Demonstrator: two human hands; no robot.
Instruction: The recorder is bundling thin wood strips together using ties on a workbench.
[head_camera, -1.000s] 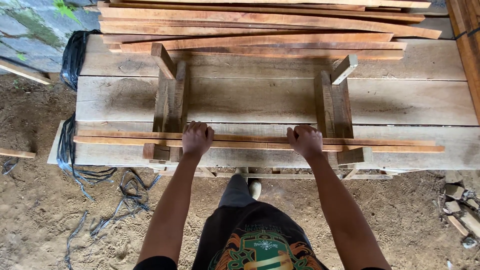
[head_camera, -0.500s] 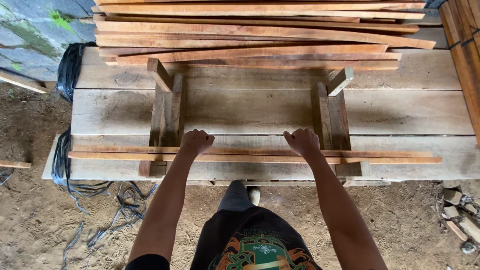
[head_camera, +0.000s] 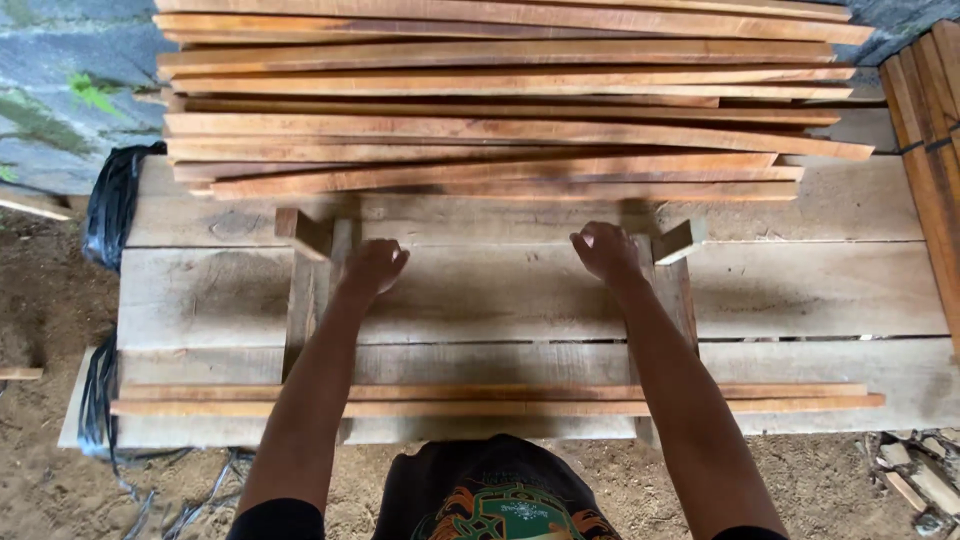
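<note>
Your hands have left the two thin wooden strips at the lower frame; now your left hand and right hand reach, loosely curled and empty, toward the stacked slats at the top, over the plank bench.

A big table of pale wide wooden planks held a pile of long reddish wooden strips beyond the hands, two thin strips behind them.

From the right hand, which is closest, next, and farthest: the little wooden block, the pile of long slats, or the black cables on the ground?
1. Small wooden stop block, just right of the right hand.
2. Stack of long reddish wooden slats, beyond the hand.
3. Black cables, far left, off the bench edge.
</note>
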